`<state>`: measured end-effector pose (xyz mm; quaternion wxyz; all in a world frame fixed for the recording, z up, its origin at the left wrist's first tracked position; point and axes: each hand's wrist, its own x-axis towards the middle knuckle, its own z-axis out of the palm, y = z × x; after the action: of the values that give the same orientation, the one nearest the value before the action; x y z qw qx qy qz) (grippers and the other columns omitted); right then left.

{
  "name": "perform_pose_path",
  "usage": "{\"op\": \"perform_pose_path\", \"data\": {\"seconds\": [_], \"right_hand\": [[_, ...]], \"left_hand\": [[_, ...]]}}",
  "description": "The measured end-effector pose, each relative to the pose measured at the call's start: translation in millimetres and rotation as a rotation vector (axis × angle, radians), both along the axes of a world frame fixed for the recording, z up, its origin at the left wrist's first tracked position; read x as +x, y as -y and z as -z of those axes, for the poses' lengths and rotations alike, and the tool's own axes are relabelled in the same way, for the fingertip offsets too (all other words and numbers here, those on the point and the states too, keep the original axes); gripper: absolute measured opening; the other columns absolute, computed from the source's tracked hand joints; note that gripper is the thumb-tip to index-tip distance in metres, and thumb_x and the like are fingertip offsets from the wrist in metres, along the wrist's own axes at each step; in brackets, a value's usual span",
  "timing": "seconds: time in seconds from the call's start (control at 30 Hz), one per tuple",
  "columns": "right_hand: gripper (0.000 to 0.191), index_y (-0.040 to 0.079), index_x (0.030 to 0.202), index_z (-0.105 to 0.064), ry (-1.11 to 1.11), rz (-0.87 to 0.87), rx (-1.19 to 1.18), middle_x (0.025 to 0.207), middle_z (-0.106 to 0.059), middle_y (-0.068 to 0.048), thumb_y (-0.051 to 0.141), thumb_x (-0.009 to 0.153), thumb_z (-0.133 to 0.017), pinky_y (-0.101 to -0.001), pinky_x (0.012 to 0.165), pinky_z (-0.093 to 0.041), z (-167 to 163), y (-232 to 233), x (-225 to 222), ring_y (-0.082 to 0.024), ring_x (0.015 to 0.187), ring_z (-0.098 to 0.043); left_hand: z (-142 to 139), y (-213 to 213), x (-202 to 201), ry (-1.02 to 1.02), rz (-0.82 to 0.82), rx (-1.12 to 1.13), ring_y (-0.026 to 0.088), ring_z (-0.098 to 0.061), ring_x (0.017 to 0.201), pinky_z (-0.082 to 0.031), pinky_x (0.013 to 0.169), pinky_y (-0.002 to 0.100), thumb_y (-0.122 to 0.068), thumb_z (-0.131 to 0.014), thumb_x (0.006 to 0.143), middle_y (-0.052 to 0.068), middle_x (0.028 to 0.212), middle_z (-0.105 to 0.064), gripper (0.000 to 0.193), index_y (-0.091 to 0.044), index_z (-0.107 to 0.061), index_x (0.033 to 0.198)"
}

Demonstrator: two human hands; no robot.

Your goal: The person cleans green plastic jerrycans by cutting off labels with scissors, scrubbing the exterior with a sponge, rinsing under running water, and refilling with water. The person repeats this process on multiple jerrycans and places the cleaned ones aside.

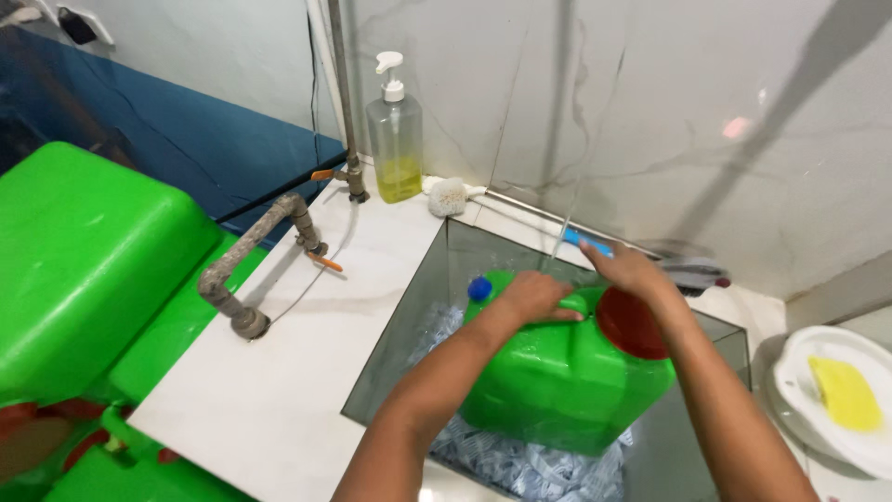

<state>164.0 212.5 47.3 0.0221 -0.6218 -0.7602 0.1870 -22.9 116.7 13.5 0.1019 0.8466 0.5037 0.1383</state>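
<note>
Green jug [557,381] in sink [409,316], left hand [534,297] clamped on handle; right hand [627,268] beside red cap [632,325], grip state unclear.

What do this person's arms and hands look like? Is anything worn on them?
Both forearms are bare right up to the bottom edge of the picture: no sleeves show. The left hand and the right hand wear no gloves, and no rings, watch or bracelet can be seen. Fingers look wet and slightly blurred.

only two bare forearms and hands show, entering from the bottom edge. the left hand [531,297] and the right hand [628,270] wear no gloves, rings, watch or bracelets. no sleeve shows on either arm up to the frame's edge.
</note>
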Motion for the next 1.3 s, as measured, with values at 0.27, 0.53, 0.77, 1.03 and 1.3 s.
{"op": "perform_pose_path", "data": {"seconds": [0.27, 0.53, 0.77, 1.03, 1.3], "right_hand": [[0.081, 0.029, 0.142, -0.060, 0.249, 0.057, 0.352, 0.149, -0.049, -0.022, 0.076, 0.076, -0.057, -0.0753, 0.100, -0.030, 60, 105, 59, -0.057, 0.131, -0.044], [0.084, 0.017, 0.139, -0.061, 0.304, -0.019, 0.481, 0.145, -0.053, -0.025, 0.081, 0.085, -0.054, -0.0749, 0.105, -0.030, 59, 135, 69, -0.056, 0.135, -0.045], [0.096, 0.033, 0.153, -0.048, 0.136, -0.018, 0.381, 0.155, -0.024, -0.036, 0.085, 0.073, -0.058, -0.0827, 0.096, -0.015, 28, 124, 38, -0.069, 0.137, -0.020], [0.088, 0.035, 0.155, -0.054, 0.162, -0.109, 0.442, 0.152, -0.036, -0.030, 0.072, 0.075, -0.063, -0.0721, 0.100, -0.035, 43, 170, 53, -0.061, 0.129, -0.037], [0.053, 0.014, 0.114, -0.074, -0.214, -0.376, -0.249, 0.122, -0.072, -0.016, 0.058, 0.091, -0.053, -0.0485, 0.110, -0.048, 12, 145, 92, -0.036, 0.119, -0.066]], "left_hand": [[24, 76, 31, 0.104, -0.006, -0.074, 0.040, -0.074, 0.094, -0.059, 0.082, 0.053, -0.038, -0.074, 0.080, 0.019, 0.098, -0.076, 0.041, -0.009, -0.070, 0.109], [24, 92, 27, 0.023, 0.061, 0.009, 0.038, -0.074, 0.091, -0.059, 0.076, 0.053, -0.041, -0.071, 0.079, 0.016, 0.095, -0.076, 0.041, -0.012, -0.068, 0.107], [40, 137, 82, 0.243, -0.330, 0.063, 0.035, -0.078, 0.089, -0.062, 0.076, 0.050, -0.015, -0.058, 0.088, 0.017, 0.098, -0.078, 0.021, -0.006, -0.072, 0.101], [31, 116, 31, 0.180, -0.123, 0.036, 0.033, -0.075, 0.087, -0.059, 0.074, 0.049, -0.026, -0.067, 0.075, 0.009, 0.090, -0.077, 0.020, -0.018, -0.074, 0.092], [20, 105, 35, -0.037, 0.080, 0.123, 0.035, -0.075, 0.084, -0.059, 0.072, 0.051, -0.029, -0.067, 0.076, 0.009, 0.087, -0.077, 0.021, -0.024, -0.075, 0.095]]}}
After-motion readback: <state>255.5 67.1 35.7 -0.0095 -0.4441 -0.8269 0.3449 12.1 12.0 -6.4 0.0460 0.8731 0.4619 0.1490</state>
